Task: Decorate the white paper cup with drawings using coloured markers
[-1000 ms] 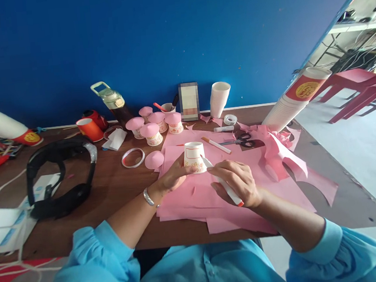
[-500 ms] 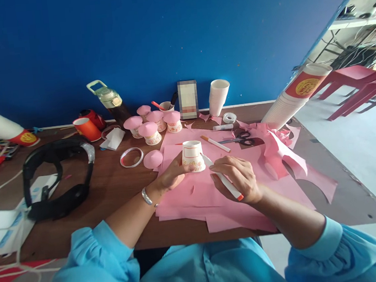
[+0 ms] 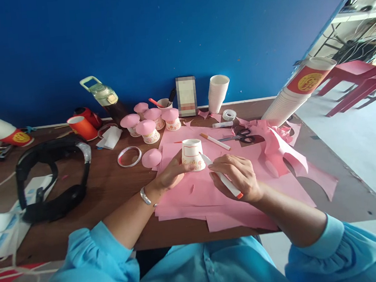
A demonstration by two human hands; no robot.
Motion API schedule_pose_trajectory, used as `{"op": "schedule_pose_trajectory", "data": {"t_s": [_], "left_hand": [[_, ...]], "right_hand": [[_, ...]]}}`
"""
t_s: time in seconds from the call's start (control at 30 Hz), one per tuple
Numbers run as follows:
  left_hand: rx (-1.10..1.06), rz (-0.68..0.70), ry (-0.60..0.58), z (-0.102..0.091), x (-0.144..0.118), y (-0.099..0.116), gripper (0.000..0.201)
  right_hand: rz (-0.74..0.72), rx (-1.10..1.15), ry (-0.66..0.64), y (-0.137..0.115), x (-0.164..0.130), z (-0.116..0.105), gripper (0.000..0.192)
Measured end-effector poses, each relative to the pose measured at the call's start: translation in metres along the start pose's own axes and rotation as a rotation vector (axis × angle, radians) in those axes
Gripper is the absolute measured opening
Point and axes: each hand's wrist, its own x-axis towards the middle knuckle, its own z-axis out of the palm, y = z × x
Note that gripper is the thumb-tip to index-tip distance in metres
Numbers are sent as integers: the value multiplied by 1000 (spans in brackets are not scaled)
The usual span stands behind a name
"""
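My left hand (image 3: pixel 174 172) grips a white paper cup (image 3: pixel 192 151) from its left side, above sheets of pink paper (image 3: pixel 183 199). On the cup are a drawn red frame and a band of orange and red figures lower down. Between the fingers of my right hand (image 3: pixel 239 176) is a white marker (image 3: pixel 227 182) with an orange end, its tip at the cup's right side. Whether the tip touches the cup, I cannot tell. A second marker with an orange cap (image 3: pixel 215 141) lies on the paper just beyond, beside black scissors (image 3: pixel 241 137).
Several decorated cups with pink cone tops (image 3: pixel 147 129) stand at the back left, near a loose pink cone (image 3: pixel 151 158) and a tape roll (image 3: pixel 129 157). Stacked cups (image 3: pixel 219 94), a phone (image 3: pixel 186 97) and a bottle (image 3: pixel 106 98) line the wall. Pink scraps (image 3: pixel 278 150) lie right.
My view has shifted slightly. The marker's tip has moved a little up and left along the cup's right side, while my left hand keeps its hold on the cup.
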Motion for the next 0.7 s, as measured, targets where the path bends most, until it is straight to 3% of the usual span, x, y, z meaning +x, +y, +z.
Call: {"op": "schedule_pose_trajectory", "data": {"t_s": [0.33, 0.7], "left_hand": [[235, -22, 130, 6, -4, -5, 63], [380, -14, 155, 7, -1, -10, 62]], "right_hand": [[-23, -11, -48, -4, -3, 1, 21], [-24, -29, -131, -7, -2, 4, 16]]}}
